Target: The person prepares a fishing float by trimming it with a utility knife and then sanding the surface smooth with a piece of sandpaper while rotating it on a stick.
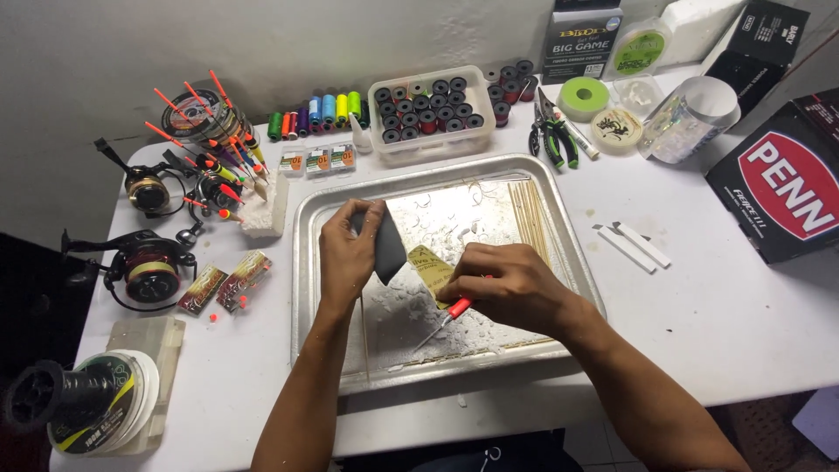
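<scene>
At the table's [717,323] left edge we see a line spool [92,411] on a clear box by the near corner, with two fishing reels [144,271] farther back. Beside those lie small float packets [223,284], and behind them a bunch of orange-tipped floats [214,144] stuck in a white foam block [262,214]. A row of coloured thread spools [319,109] runs along the far edge.

In the middle sits a metal tray [577,271], its floor strewn with white shavings. Over the tray's left half our left hand [348,249] pinches a dark grey sheet [387,249], thumb and fingers pressed on its upper edge, so it hangs tilted above the tray. Just right of it lies a tan sheet of sandpaper [431,267], touching the grey one. Our right hand [507,284] is curled over the sandpaper's lower end, fingers closed around a red-handled thin tool [447,316] whose metal tip points down-left onto the tray floor. Thin wooden sticks [530,218] lie along the tray's right side.

Behind the tray stands a clear tub of dark bobbins [428,109]. Farther right, green-handled pliers [552,135], a green tape roll [583,94], and two white strips [634,245] rest on the table, and dark boxes [782,188] fill the right far corner.
</scene>
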